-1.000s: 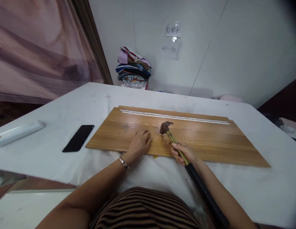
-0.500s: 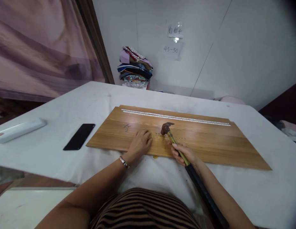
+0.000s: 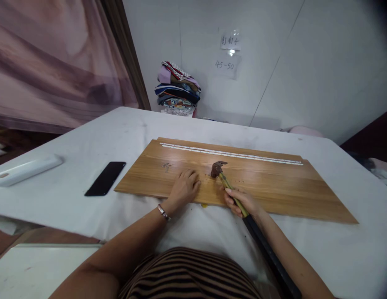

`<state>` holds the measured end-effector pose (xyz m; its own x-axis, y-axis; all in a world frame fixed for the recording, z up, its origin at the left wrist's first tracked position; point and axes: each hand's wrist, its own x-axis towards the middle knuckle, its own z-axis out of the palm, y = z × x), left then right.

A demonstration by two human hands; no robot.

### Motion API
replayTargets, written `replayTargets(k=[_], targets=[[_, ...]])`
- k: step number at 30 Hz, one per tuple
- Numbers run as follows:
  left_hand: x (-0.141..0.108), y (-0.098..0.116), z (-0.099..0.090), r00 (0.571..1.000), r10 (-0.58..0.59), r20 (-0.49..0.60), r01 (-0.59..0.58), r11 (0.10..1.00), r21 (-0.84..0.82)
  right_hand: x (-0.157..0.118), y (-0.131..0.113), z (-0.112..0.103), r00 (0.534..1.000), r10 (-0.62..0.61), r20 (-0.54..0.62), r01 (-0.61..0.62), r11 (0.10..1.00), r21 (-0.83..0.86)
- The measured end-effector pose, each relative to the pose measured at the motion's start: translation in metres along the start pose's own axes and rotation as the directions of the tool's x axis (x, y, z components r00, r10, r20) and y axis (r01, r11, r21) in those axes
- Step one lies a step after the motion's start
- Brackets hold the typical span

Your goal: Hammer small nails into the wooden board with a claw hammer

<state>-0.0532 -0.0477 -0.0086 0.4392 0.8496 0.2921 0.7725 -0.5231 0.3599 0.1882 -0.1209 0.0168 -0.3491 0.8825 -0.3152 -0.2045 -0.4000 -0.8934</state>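
My right hand (image 3: 240, 201) is wrapped around the yellow-green shaft of a claw hammer (image 3: 216, 169). Its rusty brown head is at the middle of a brown wooden board (image 3: 280, 187), and the long black grip runs back along my forearm. Whether the head touches the wood I cannot tell. My left hand (image 3: 184, 186) lies on the board left of the hammer head, fingers stretched out and holding nothing visible. A few loose nails (image 3: 166, 167) lie beyond it to the left. Small dark dots (image 3: 238, 181) form a row across the board near the hammer; they are too small to identify.
Two white marked strips (image 3: 230, 154) run along the board's far side. A black phone (image 3: 105, 178) and a white elongated object (image 3: 29, 169) lie to the left on the white-covered table (image 3: 134, 124). Folded clothes (image 3: 177, 89) are stacked by the wall.
The view has shifted very slightly, moving the scene a little to the right. Both hands and the hammer keep nearly the same pose on the board.
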Motion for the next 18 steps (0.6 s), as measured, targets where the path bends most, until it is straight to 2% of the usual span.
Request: replayTargets(k=[10,18], targets=[[-0.0014,-0.0049,0.0049,1.0,-0.005,-0.007,0.005,1.0,0.004,-0.0022,-0.0011,0.0014,1.0,-0.014,0.002,0.014,1.0,0.012],[0.0006,-0.0051,0.0078,0.993,-0.056,0.105,0.045,0.994,0.104,-0.004,-0.0017,-0.0002,1.0,-0.017,-0.006,0.018,1.0,0.019]])
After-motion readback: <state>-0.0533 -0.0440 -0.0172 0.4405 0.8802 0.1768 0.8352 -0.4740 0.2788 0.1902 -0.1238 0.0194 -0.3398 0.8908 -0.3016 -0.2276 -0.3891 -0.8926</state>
